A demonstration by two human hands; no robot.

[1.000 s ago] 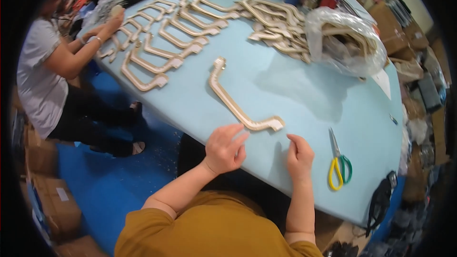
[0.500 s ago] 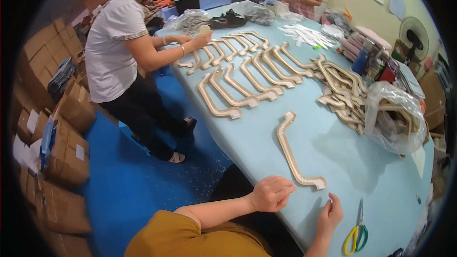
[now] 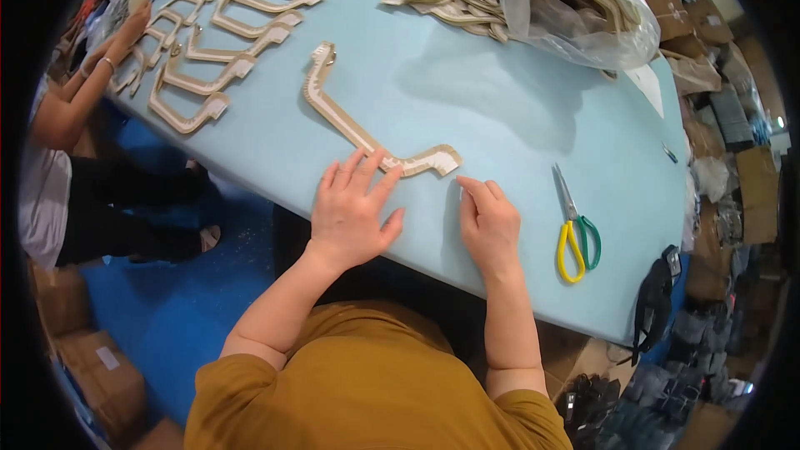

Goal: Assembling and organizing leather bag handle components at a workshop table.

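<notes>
My hands are apart from each other above the near edge of the pale blue worktop (image 3: 392,92). My left hand (image 3: 352,208) is spread palm down, its fingertips over the near side of a bent tan-and-white strip (image 3: 342,122); I can't tell how firmly they press. The strip lies near the near edge, one end slanting off toward the far side. My right hand (image 3: 490,221) is loosely curled, index fingertip just beside the strip's white end; whether anything is pinched inside, I can't tell. To its right, scissors (image 3: 573,215) with yellow and green handles lie toward the near right corner. A row of similar strips (image 3: 275,35) runs by the left edge, and a clear plastic bag (image 3: 542,40) sits at the far right.
</notes>
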